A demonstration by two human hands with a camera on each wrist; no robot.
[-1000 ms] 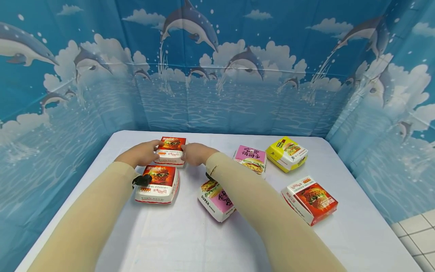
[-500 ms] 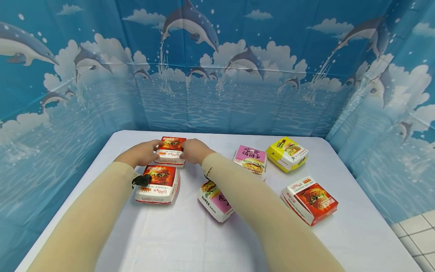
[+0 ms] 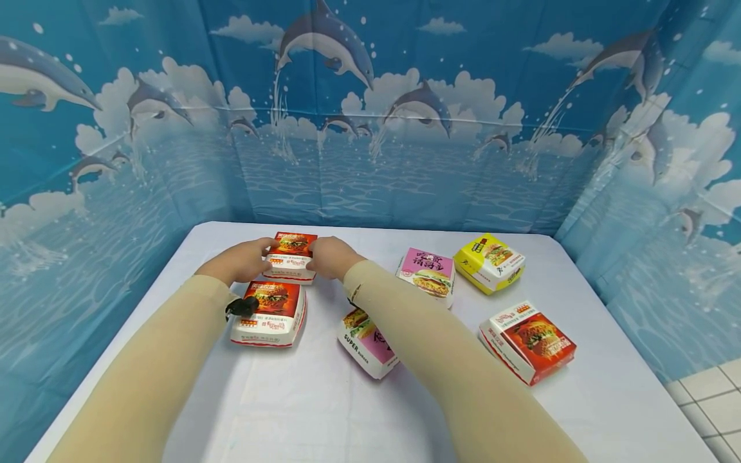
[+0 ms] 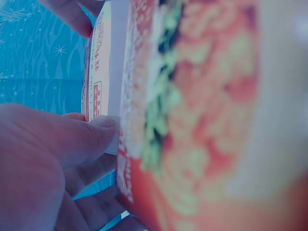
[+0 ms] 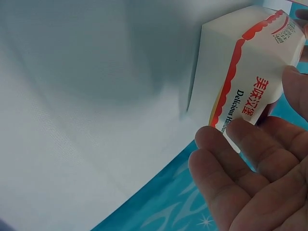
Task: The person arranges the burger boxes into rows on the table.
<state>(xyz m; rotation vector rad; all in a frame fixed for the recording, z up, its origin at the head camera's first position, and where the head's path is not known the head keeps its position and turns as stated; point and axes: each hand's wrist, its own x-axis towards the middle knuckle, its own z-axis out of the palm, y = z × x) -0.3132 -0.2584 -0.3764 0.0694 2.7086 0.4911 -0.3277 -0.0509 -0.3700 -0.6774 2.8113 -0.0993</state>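
1. Since the earlier frame, the right hand [image 3: 334,257] has edged slightly leftward at the far red box [image 3: 292,262], which now seems steadied between two hands.
2. Left hand [image 3: 238,260]: fingers apart, touching its left side; right: fingers loosely extended against its right side.
3. It sits on the white worktop [image 3: 289,405], the dolphin curtain [image 3: 347,173] behind it.

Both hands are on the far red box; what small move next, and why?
Probably lift the right hand off the far red box while the left hand steadies it: the box appears to rest on the table, roughly lined up behind the near red box, so little adjustment seems needed.
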